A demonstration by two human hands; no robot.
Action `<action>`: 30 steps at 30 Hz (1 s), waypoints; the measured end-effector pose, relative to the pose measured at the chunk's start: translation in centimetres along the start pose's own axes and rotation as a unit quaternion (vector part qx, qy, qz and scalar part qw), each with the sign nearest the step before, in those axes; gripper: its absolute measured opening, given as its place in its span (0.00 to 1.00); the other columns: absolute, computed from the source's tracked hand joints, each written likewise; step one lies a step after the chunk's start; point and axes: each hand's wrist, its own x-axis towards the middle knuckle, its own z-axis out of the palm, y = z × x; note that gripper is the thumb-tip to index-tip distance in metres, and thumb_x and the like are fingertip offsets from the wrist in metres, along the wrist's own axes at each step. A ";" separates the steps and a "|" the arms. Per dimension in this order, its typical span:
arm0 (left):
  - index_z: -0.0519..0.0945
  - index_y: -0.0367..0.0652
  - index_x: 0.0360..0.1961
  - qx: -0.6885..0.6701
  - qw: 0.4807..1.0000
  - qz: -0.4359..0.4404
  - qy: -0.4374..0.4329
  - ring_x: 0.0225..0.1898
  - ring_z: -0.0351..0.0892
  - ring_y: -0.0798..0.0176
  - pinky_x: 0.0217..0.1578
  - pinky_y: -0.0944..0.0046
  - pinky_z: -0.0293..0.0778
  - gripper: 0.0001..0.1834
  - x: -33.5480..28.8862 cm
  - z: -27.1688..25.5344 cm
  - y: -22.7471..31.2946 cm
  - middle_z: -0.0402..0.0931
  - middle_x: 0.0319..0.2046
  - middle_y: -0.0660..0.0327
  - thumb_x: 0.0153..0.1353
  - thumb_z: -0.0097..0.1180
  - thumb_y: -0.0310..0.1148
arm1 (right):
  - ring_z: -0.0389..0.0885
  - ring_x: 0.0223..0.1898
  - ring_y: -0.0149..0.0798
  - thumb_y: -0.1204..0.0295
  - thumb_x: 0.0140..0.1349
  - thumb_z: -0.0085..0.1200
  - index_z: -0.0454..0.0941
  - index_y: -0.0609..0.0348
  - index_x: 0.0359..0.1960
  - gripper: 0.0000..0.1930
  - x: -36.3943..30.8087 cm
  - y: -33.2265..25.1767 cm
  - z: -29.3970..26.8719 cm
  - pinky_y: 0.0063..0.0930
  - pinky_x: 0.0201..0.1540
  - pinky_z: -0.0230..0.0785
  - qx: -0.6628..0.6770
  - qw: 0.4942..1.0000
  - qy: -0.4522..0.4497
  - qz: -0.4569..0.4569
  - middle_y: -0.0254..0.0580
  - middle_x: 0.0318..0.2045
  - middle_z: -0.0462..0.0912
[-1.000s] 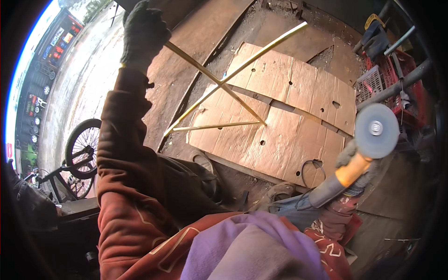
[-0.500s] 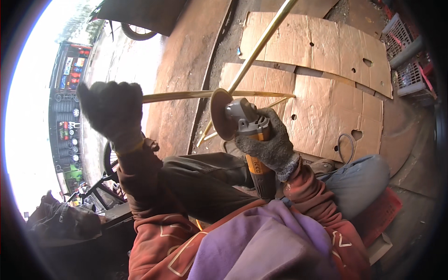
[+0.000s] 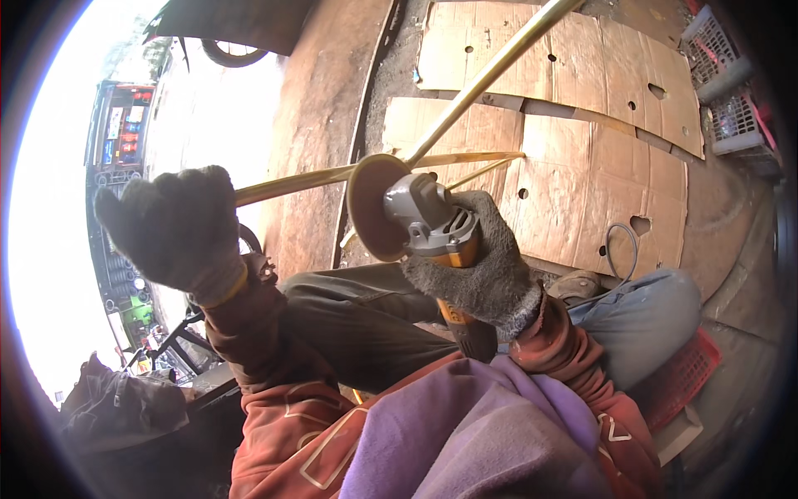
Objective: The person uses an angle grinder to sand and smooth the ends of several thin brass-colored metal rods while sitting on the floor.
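Head view: I find the left hand (image 3: 173, 233) closed around a metal frame (image 3: 482, 89), the right hand (image 3: 482, 266) gripping a grinder (image 3: 420, 209). The grinder's disc (image 3: 376, 208) hides part of the frame, which reaches over cardboard (image 3: 598, 187); a crate (image 3: 738, 143) stands just beyond, right.

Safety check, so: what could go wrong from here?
1. The disc might catch the gold-coloured bar and kick, with only the right hand on the angle grinder; no guard is visible.
2. The purple cloth, near the grinder's back end in view, could snag.
3. Any sparks might land on the cardboard.
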 end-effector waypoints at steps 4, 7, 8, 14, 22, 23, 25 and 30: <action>0.66 0.46 0.52 0.012 0.989 0.051 -0.136 0.33 0.70 0.59 0.35 0.44 0.73 0.19 -0.6 -1.8 0.6 0.70 0.31 0.60 0.66 0.56 0.40 | 0.82 0.51 0.37 0.70 0.51 0.77 0.62 0.60 0.61 0.40 -0.3 -0.8 -0.6 0.33 0.53 0.78 -0.051 0.998 0.003 -0.029 0.47 0.50 0.80; 0.66 0.48 0.47 0.010 0.991 0.051 -0.121 0.30 0.67 0.61 0.33 0.47 0.70 0.13 -1.0 -2.0 1.1 0.68 0.28 0.63 0.69 0.51 0.42 | 0.82 0.53 0.40 0.68 0.50 0.78 0.65 0.62 0.59 0.39 -1.3 -1.0 -1.2 0.34 0.53 0.78 -0.018 1.000 0.015 -0.002 0.50 0.52 0.80; 0.66 0.48 0.45 0.007 0.993 0.047 -0.112 0.28 0.66 0.61 0.33 0.48 0.70 0.12 -1.0 -1.9 1.0 0.67 0.27 0.63 0.69 0.49 0.43 | 0.82 0.53 0.39 0.68 0.50 0.79 0.65 0.62 0.59 0.39 -1.4 -1.0 -1.3 0.34 0.53 0.78 -0.020 1.000 0.019 0.002 0.50 0.52 0.80; 0.67 0.52 0.33 -0.003 0.997 0.004 -0.075 0.21 0.60 0.64 0.28 0.55 0.65 0.14 0.6 -0.8 -0.1 0.61 0.21 0.68 0.75 0.39 0.47 | 0.83 0.50 0.36 0.72 0.52 0.76 0.64 0.61 0.60 0.37 -0.6 -1.3 -0.6 0.32 0.52 0.79 -0.045 0.998 0.013 -0.051 0.46 0.50 0.80; 0.68 0.52 0.29 0.079 0.994 -0.064 -0.028 0.19 0.60 0.65 0.26 0.60 0.63 0.19 4.5 1.8 -1.7 0.60 0.19 0.68 0.78 0.36 0.46 | 0.84 0.46 0.35 0.72 0.54 0.75 0.68 0.61 0.56 0.32 -0.8 1.1 -0.9 0.31 0.47 0.81 0.056 0.998 0.007 0.017 0.45 0.47 0.82; 0.68 0.52 0.29 0.100 0.993 -0.055 -0.043 0.20 0.60 0.65 0.26 0.60 0.63 0.19 5.0 1.8 -1.4 0.60 0.19 0.68 0.78 0.36 0.46 | 0.84 0.46 0.34 0.74 0.55 0.74 0.68 0.61 0.56 0.31 -0.8 0.7 -1.0 0.31 0.47 0.81 0.079 0.997 0.000 0.008 0.45 0.47 0.82; 0.68 0.51 0.29 0.135 0.987 -0.040 -0.075 0.20 0.59 0.64 0.27 0.59 0.62 0.19 6.9 1.8 -1.5 0.59 0.20 0.67 0.78 0.36 0.46 | 0.84 0.46 0.34 0.80 0.55 0.71 0.68 0.60 0.57 0.30 -0.6 -0.5 -1.9 0.31 0.46 0.83 0.118 0.993 -0.007 0.003 0.43 0.47 0.82; 0.74 0.45 0.34 0.656 0.720 0.192 -0.123 0.25 0.73 0.62 0.34 0.60 0.74 0.08 10.4 1.5 -0.8 0.72 0.26 0.61 0.68 0.50 0.36 | 0.84 0.47 0.33 0.79 0.55 0.71 0.70 0.61 0.57 0.29 -1.7 -4.6 -2.8 0.30 0.48 0.81 0.181 0.983 0.016 -0.017 0.43 0.48 0.82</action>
